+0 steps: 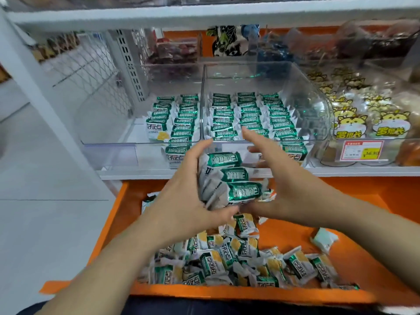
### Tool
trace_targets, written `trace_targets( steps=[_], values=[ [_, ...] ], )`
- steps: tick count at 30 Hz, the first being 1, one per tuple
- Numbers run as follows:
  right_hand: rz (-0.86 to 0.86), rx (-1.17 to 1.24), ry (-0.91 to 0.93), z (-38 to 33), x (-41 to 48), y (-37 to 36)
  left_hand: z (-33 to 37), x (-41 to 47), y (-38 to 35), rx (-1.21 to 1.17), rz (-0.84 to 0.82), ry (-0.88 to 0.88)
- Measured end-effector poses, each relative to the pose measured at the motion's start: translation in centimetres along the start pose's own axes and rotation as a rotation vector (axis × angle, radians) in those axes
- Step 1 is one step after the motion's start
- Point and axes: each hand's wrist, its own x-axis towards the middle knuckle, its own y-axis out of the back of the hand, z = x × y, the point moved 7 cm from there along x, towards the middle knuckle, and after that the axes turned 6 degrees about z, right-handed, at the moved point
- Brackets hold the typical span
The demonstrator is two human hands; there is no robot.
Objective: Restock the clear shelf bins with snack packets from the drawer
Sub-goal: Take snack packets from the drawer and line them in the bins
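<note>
The left hand is gripping a stack of snack packets, with the fingers curling over its top and the thumb hooking beneath. The right hand is bracing the opposite side of the stack with its palm. Its fingers are lying nearly straight and spread, pointing up toward the shelf rather than wrapping the stack. The stack is hanging in the air above the back of the orange drawer, just in front of the clear middle bin, with the green packet ends facing up. Loose packets of the same kind are lying heaped in the drawer below the wrists. The middle bin is holding three tidy rows, and the left bin is holding two rows against its right wall. A price label is sitting on the front of the right bin.
</note>
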Motion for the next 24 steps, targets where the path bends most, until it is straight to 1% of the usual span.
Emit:
trace_targets(
  steps=[3,4,6,9,12,15,19,22,24],
  values=[
    [-0.17,-0.191,0.126,-3.1,2.2,-1.3,-0.1,-0.4,2.0,0.123,0.002,-0.016],
    [-0.213,-0.213,0.134,-3.8,2.8,-1.7,-0.2,-0.6,2.6,0.127,0.001,-0.012],
    [-0.243,-0.183,0.125,-5.2,4.2,-2.1,-0.7,-0.8,4.2,0.084,0.024,0.004],
    [-0.211,-0.163,0.145,-7.2,6.1,-2.4,-1.5,-1.2,7.0,-0.017,0.079,0.034],
    [-0.133,-0.212,0.212,-9.3,8.7,-2.8,-3.1,-1.1,10.2,-0.06,0.151,0.067],
    [-0.045,-0.215,0.224,-10.2,12.6,-3.1,-6.3,-0.9,13.6,-0.072,0.26,0.138],
    [0.034,-0.21,0.212,-10.0,18.2,-4.6,-10.3,-0.3,16.3,0.088,0.421,0.249],
    [0.02,-0.235,0.165,-8.5,21.6,-6.8,-11.7,0.2,16.0,0.223,0.406,0.335],
    [-0.035,-0.248,0.114,-7.1,23.2,-8.5,-12.1,0.5,15.7,0.264,0.371,0.361]
  ],
)
